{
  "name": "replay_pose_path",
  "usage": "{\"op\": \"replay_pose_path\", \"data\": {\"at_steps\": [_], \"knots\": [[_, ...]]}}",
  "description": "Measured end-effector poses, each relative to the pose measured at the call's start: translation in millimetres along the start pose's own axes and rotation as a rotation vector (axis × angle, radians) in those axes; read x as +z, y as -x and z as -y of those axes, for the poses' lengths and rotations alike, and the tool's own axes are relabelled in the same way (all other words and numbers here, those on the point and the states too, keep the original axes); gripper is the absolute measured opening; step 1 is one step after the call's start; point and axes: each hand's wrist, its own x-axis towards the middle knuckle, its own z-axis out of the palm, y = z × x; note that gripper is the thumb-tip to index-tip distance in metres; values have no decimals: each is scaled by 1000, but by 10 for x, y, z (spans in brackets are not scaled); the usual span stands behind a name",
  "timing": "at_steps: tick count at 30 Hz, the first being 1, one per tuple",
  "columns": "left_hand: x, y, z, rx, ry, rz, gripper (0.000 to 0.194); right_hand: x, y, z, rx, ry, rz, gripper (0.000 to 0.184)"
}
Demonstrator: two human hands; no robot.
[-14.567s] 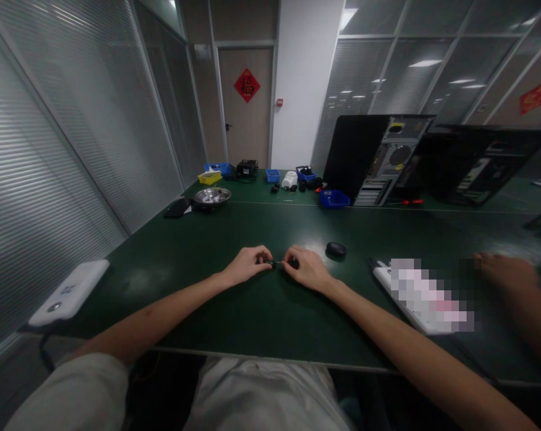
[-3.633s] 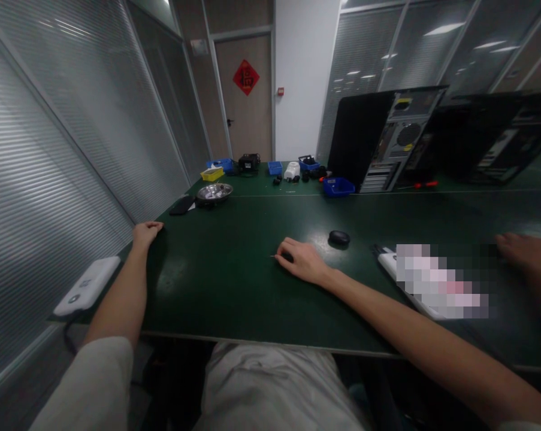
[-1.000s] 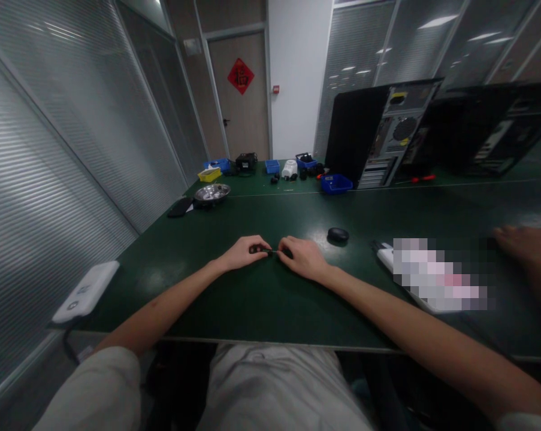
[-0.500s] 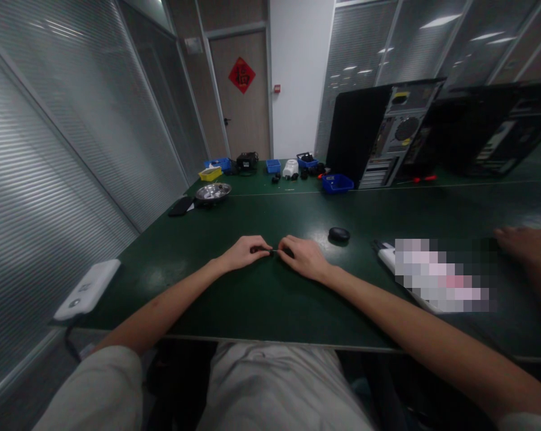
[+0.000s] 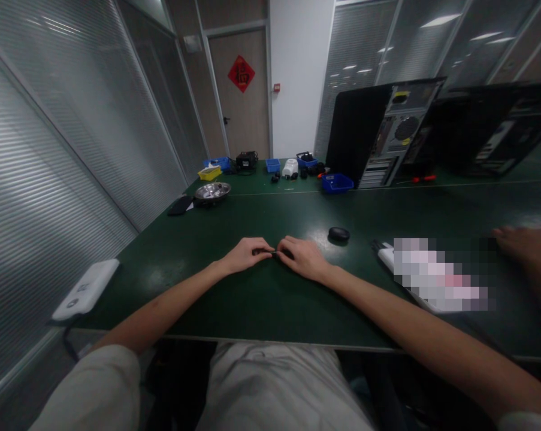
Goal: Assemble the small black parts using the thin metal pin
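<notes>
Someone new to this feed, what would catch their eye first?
Probably the red diamond-shaped sign on the door beyond the table, vivid against dull surroundings. Next, the big black computer case standing at the table's far side, right of centre, its metal back showing. Nearer, the left hand and right hand nearly meet mid-table over something tiny.

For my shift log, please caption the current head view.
Two bare hands, left and right, meet fingertip to fingertip over a green table, a black oval object nearby.
</notes>
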Motion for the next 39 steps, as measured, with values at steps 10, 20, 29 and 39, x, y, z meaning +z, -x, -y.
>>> {"op": "replay_pose_path", "data": {"at_steps": [10,20,29,39], "knots": [[7,8,11,-58,129,-23,26,-43,15,29,-42,-5,-4,20],[6,4,-39,-23,130,-10,22,-19,14,25,-62,-34,18,20],[51,-20,-69,-33,105,-40,25,-34,11,50,-13,-68,-3,22],[18,-6,-52,-37,-27,23,38,-43,-13,50,70,-28,-10,23]]}}
